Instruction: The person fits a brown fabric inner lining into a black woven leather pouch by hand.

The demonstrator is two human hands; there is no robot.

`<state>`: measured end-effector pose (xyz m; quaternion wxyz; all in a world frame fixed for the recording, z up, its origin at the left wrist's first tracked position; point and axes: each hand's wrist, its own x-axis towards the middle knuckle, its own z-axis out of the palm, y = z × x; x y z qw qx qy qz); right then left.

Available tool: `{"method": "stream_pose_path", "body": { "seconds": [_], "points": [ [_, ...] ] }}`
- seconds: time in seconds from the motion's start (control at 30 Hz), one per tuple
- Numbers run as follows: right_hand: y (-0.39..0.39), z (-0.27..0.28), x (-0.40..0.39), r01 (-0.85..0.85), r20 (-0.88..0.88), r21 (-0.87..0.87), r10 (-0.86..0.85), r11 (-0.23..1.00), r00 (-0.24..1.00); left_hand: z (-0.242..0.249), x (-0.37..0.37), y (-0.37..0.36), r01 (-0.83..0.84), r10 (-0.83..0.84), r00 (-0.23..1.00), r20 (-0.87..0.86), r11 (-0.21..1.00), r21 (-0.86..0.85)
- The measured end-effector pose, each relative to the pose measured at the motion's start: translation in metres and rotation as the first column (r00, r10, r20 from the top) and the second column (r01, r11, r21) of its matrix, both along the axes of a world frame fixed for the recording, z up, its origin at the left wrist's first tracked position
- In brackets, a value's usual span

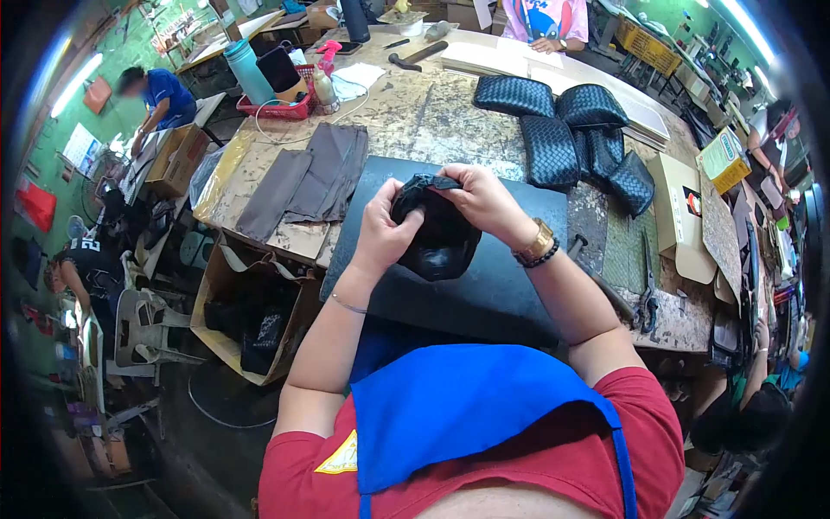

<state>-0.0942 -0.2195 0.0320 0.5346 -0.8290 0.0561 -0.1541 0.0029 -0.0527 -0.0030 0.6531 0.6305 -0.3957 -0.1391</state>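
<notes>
Between my hands is a black leather pouch (439,251), its mouth facing me and its shiny lower part resting over a dark board (527,303). My left hand (386,223) grips the rim on the left, thumb inside the opening. Fingers of my right hand (480,203) pinch the top edge of the rim. Behind the board, to the right, several black woven leather pouches (553,151) lie in a loose pile. Folded dark cloth pieces (324,173) lie left of the board.
A red basket (298,108) with a teal bottle (249,73) stands at the back left. A hammer (419,56) lies at the far side, scissors (647,290) at the right. An open carton (683,221) sits on the right edge. Across the table stands a person (549,22).
</notes>
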Motion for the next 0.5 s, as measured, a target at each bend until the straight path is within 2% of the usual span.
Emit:
{"method": "stream_pose_path", "body": {
  "seconds": [0.07, 0.1, 0.17, 0.2, 0.23, 0.33, 0.43, 0.5],
  "points": [
    [0.010, -0.009, 0.005, 0.057, 0.099, 0.064, -0.064, 0.996, 0.993, -0.001, 0.006, -0.007, -0.173, 0.176, 0.971, 0.162, 0.984, -0.033],
    [0.017, -0.001, 0.003, 0.084, 0.178, -0.043, -0.075, 0.995, 0.981, 0.000, 0.006, -0.014, -0.227, 0.239, 0.966, 0.097, 0.967, -0.118],
    [0.010, -0.003, 0.008, 0.073, 0.211, -0.065, -0.057, 0.995, 0.976, -0.009, 0.010, -0.014, -0.079, 0.065, 0.984, -0.166, 0.993, -0.083],
    [0.006, -0.006, 0.011, 0.067, 0.228, -0.077, -0.048, 0.995, 0.973, -0.009, 0.011, -0.014, -0.002, -0.022, 0.955, -0.295, 0.997, -0.081],
    [0.001, -0.012, 0.015, 0.077, 0.241, -0.018, -0.070, 0.997, 0.968, -0.008, 0.009, -0.010, 0.079, -0.109, 0.905, -0.411, 0.993, -0.088],
    [-0.011, -0.022, 0.022, 0.042, 0.263, 0.002, -0.041, 0.999, 0.964, -0.002, -0.009, 0.000, 0.185, -0.291, 0.796, -0.531, 0.952, -0.244],
    [-0.017, -0.023, 0.026, -0.169, 0.207, 0.120, 0.142, 0.978, 0.968, 0.002, -0.026, 0.009, 0.200, -0.407, 0.684, -0.605, 0.902, -0.382],
    [-0.020, -0.017, 0.028, -0.237, 0.185, 0.167, 0.206, 0.957, 0.961, 0.011, -0.032, 0.010, 0.180, -0.462, 0.598, -0.654, 0.873, -0.453]
  ]
}}
